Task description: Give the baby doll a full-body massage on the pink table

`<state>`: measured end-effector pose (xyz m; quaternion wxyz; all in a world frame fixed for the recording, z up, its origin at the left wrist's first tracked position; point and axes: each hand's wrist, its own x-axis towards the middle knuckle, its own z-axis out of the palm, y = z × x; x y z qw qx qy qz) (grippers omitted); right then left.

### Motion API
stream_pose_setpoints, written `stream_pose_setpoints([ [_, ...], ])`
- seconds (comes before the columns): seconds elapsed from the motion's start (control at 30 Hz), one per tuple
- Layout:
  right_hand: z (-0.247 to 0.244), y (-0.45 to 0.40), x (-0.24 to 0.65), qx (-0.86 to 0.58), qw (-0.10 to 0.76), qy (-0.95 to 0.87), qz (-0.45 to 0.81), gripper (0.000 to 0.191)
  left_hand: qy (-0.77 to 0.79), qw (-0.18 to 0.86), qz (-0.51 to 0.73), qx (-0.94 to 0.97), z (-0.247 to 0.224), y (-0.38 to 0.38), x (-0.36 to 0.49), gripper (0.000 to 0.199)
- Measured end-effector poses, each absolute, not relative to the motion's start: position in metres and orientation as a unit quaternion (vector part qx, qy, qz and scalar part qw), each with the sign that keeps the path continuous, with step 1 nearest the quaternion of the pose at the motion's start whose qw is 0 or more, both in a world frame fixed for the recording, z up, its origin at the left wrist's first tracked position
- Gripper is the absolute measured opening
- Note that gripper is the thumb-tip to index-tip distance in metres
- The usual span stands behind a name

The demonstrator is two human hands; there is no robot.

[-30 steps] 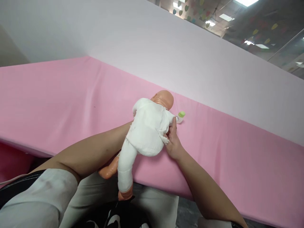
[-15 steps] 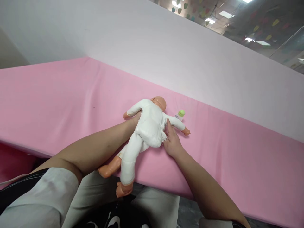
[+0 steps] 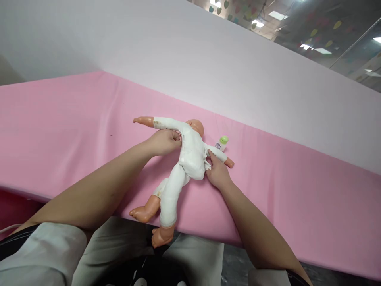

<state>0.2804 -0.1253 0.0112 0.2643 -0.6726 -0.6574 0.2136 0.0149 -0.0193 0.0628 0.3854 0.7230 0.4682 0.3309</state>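
Pink mat (image 3: 297,210) spans three to nine o'clock, its front edge above pale trousers (image 3: 201,258). Mid-view on it lies the doll (image 3: 193,159). Nearest are its feet (image 3: 163,236), glossy orange-tan with moulded toes, pointing to seven o'clock; one juts past the mat's edge. White cloth legs (image 3: 169,202) overlap, one browned at the ankle. At the torso's four o'clock, the right hand (image 3: 218,172) lays its thumb by a frayed seam; its other fingers are mostly hidden, their set impossible to tell. At nine to ten, the left hand (image 3: 164,142) curls its fingers together against the cloth; whether they pinch it is unclear. The torso is plump and creased. One arm stretches toward ten, stained at the cuff, the other toward three. At twelve, the bald head (image 3: 197,127) shows an ear. Near two is a green-capped bottle (image 3: 222,143); beyond, a white wall (image 3: 238,79).
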Motion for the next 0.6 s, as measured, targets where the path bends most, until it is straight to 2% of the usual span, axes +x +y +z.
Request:
stream_pose_setpoints([
  [0.1,0.009,-0.123,0.283,-0.686,0.255,-0.652,0.198,0.087,0.432,0.350,0.335,0.761,0.072,-0.027,0.012,0.030],
  [0.23,0.005,-0.121,0.286,-0.684,0.249,-0.659,0.189,0.087,0.310,0.444,0.405,0.736,0.085,-0.037,0.011,0.024],
  [0.27,0.005,-0.121,0.286,-0.682,0.250,-0.661,0.186,0.086,0.288,0.464,0.401,0.735,0.086,-0.039,0.011,0.035],
  [0.33,0.005,-0.121,0.285,-0.678,0.257,-0.664,0.184,0.084,0.280,0.474,0.373,0.747,0.083,-0.039,0.011,0.074],
  [0.4,0.006,-0.121,0.284,-0.680,0.264,-0.660,0.182,0.081,0.315,0.448,0.335,0.767,0.076,-0.035,0.012,0.110],
  [0.43,0.006,-0.121,0.284,-0.683,0.267,-0.656,0.180,0.080,0.338,0.434,0.316,0.773,0.071,-0.032,0.012,0.122],
  [0.5,0.006,-0.120,0.284,-0.692,0.269,-0.647,0.175,0.080,0.375,0.421,0.285,0.775,0.061,-0.024,0.012,0.134],
  [0.6,0.006,-0.118,0.284,-0.700,0.270,-0.639,0.172,0.080,0.387,0.442,0.271,0.763,0.049,-0.010,0.010,0.138],
])
